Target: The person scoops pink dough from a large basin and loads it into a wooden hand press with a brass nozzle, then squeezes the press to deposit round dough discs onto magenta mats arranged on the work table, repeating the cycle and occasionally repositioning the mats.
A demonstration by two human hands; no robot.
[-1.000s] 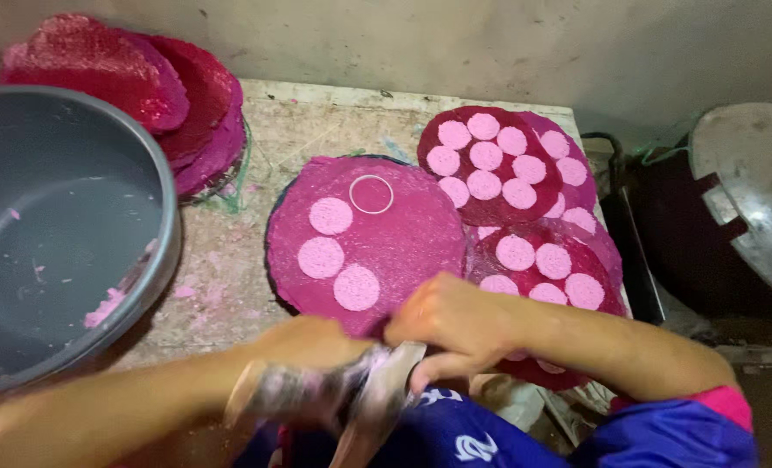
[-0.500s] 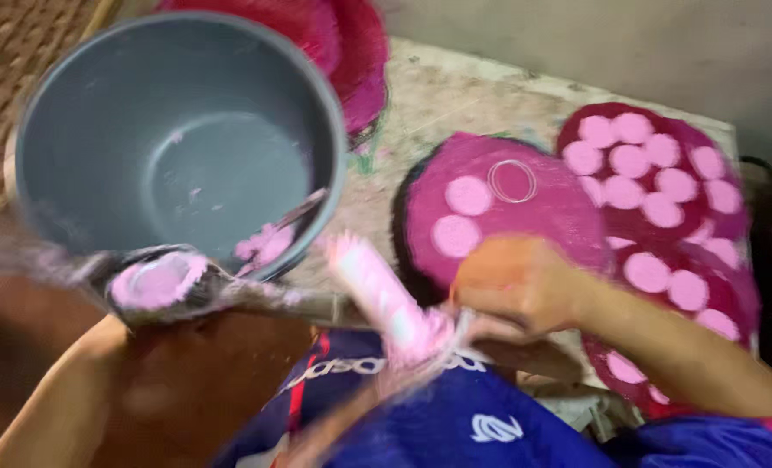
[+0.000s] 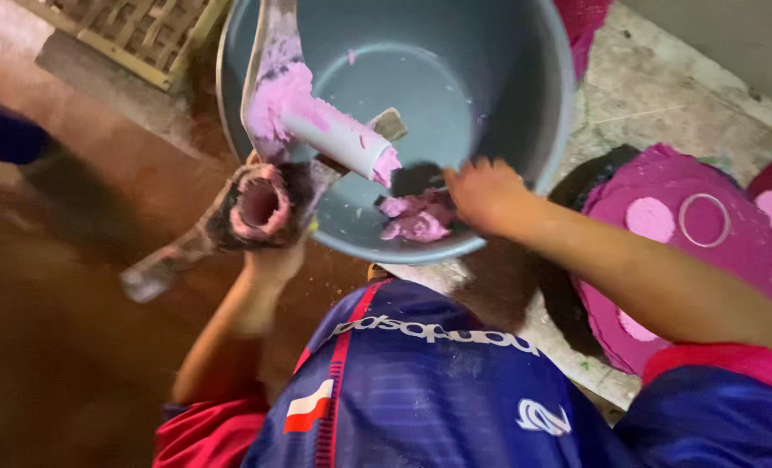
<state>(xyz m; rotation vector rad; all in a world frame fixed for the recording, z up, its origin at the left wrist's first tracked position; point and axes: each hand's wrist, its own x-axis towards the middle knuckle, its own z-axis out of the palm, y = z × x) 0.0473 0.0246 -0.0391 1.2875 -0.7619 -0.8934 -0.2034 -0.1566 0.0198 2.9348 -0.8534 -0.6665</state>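
Two hands work at a grey basin [image 3: 524, 104]. Your press [image 3: 269, 204], a dark tube with a pink-smeared mouth and a long handle, sits at the basin's near left rim; a white plunger [image 3: 338, 139] coated in pink dough slants above it. Your left hand [image 3: 273, 260] grips the press from below, mostly hidden. Your right hand [image 3: 485, 195] reaches into the basin, fingers curled onto a pink dough lump [image 3: 416, 221]. Magenta mats [image 3: 663, 260] lie right.
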